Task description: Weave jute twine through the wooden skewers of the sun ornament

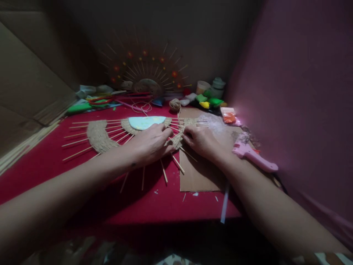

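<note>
A half-round fan of thin wooden sticks (101, 137) lies on the red table, with a band of woven twine running around its middle. A light blue half-disc (146, 122) with pale yellow marks sits at its centre. My left hand (153, 144) reaches across the fan, its fingers bent onto the band's right part and hiding some of it. Just right of it, my right hand (202, 141) has thumb and fingers pinched on the same band. Several stick ends poke out below both hands. Under the fan's right side lies a cardboard sheet (202, 178).
A pink glue gun (255, 156) lies beside my right forearm, with a clear glue stick (225, 204) nearer the front edge. Behind are a ball of twine (174, 105), colourful clay packs (215, 102), red-handled scissors (100, 100) and a decorated stick fan (147, 86).
</note>
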`<state>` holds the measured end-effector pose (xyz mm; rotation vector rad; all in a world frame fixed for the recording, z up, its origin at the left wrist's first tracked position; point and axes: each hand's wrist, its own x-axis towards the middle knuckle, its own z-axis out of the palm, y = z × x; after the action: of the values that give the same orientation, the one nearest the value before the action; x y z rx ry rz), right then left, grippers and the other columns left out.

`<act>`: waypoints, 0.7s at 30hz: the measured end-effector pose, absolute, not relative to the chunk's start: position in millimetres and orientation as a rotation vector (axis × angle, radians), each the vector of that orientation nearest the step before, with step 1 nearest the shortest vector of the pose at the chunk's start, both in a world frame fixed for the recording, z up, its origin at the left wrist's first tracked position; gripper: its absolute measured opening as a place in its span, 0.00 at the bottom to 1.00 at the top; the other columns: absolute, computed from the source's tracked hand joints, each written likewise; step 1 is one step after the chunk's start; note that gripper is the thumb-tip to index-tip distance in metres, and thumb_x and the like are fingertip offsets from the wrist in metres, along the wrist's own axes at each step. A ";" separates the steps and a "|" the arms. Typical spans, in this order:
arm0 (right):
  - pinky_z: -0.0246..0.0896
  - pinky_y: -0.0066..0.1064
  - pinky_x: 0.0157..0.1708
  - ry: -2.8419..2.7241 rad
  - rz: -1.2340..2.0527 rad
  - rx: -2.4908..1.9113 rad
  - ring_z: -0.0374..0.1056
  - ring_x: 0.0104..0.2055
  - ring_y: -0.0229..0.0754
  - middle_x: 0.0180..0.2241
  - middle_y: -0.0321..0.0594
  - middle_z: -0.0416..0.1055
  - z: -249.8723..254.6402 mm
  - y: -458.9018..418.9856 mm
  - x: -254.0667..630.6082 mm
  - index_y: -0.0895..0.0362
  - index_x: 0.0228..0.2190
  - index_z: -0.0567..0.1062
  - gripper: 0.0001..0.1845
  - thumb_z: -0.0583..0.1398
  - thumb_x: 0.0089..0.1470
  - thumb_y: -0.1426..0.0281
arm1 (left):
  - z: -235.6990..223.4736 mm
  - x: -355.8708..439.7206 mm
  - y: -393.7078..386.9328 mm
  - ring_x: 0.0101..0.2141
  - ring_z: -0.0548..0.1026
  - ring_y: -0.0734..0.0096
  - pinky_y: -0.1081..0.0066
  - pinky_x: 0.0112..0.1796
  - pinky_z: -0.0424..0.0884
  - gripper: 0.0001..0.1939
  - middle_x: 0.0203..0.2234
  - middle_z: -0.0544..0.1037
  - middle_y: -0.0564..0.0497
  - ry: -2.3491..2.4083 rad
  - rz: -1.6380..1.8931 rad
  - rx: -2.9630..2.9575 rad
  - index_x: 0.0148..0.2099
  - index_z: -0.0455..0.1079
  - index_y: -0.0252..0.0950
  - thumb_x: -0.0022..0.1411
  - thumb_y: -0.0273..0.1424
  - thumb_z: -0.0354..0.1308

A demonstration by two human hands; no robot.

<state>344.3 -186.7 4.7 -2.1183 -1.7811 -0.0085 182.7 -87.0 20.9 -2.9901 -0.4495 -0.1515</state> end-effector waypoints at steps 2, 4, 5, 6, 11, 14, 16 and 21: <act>0.53 0.30 0.32 -1.775 -0.020 -2.103 0.64 0.30 0.39 0.31 0.46 0.76 4.6 -187.0 343.2 0.60 0.34 0.76 0.12 0.53 0.59 0.70 | 16.8 189.4 -87.8 0.40 0.70 0.57 0.64 0.37 0.65 0.19 0.40 0.71 0.40 -0.445 -0.131 -2.997 0.46 0.66 0.33 0.60 0.42 0.55; 0.53 0.30 0.32 -1.768 -0.016 -2.085 0.65 0.31 0.39 0.31 0.46 0.76 4.3 -187.2 341.8 0.60 0.33 0.76 0.12 0.53 0.59 0.70 | 12.8 192.2 -88.4 0.41 0.70 0.55 0.64 0.38 0.65 0.19 0.39 0.72 0.41 -0.462 -0.102 -2.999 0.47 0.66 0.33 0.59 0.40 0.57; 0.53 0.29 0.33 -1.768 -0.006 -2.073 0.65 0.31 0.39 0.31 0.46 0.76 4.1 -187.3 340.9 0.60 0.33 0.76 0.12 0.53 0.59 0.70 | 11.3 192.1 -88.6 0.41 0.70 0.54 0.63 0.38 0.65 0.18 0.38 0.73 0.41 -0.467 -0.093 -3.004 0.47 0.66 0.33 0.59 0.39 0.56; 0.54 0.29 0.33 -1.772 0.005 -2.060 0.65 0.30 0.39 0.31 0.46 0.76 3.8 -187.5 339.9 0.60 0.33 0.76 0.12 0.53 0.59 0.70 | 10.3 191.3 -88.9 0.41 0.70 0.54 0.63 0.38 0.65 0.17 0.37 0.73 0.42 -0.468 -0.092 -3.015 0.47 0.66 0.33 0.60 0.38 0.56; 0.53 0.29 0.31 -1.815 0.039 -2.020 0.63 0.29 0.37 0.29 0.44 0.75 5.7 -190.4 336.1 0.60 0.34 0.76 0.12 0.53 0.60 0.70 | 10.3 182.7 -88.2 0.41 0.69 0.54 0.60 0.41 0.65 0.19 0.38 0.73 0.42 -0.487 -0.039 -3.108 0.50 0.65 0.33 0.61 0.39 0.55; 0.51 0.30 0.30 -1.877 0.096 -2.039 0.62 0.28 0.37 0.27 0.43 0.74 14.4 -195.4 337.0 0.59 0.30 0.76 0.11 0.54 0.58 0.71 | 11.0 179.1 -85.6 0.41 0.69 0.55 0.61 0.41 0.65 0.17 0.39 0.73 0.42 -0.492 -0.011 -3.142 0.49 0.67 0.34 0.60 0.38 0.56; 0.51 0.30 0.29 -1.908 0.181 -2.052 0.62 0.28 0.36 0.27 0.41 0.73 23.4 -200.1 338.1 0.58 0.28 0.77 0.09 0.56 0.55 0.72 | 11.1 177.6 -83.6 0.42 0.70 0.55 0.61 0.40 0.65 0.17 0.39 0.73 0.42 -0.487 -0.021 -3.159 0.48 0.67 0.34 0.60 0.38 0.56; 0.50 0.30 0.27 -1.960 0.422 -2.109 0.62 0.27 0.36 0.24 0.37 0.73 40.1 -214.6 341.6 0.56 0.26 0.78 0.08 0.58 0.48 0.75 | 11.0 175.1 -80.7 0.41 0.70 0.59 0.65 0.38 0.64 0.17 0.38 0.73 0.43 -0.468 -0.062 -3.180 0.48 0.66 0.35 0.60 0.39 0.57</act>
<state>341.6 -214.6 40.1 -2.1095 -1.9604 0.4222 175.1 -80.7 11.0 -3.1800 -0.4679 -0.0623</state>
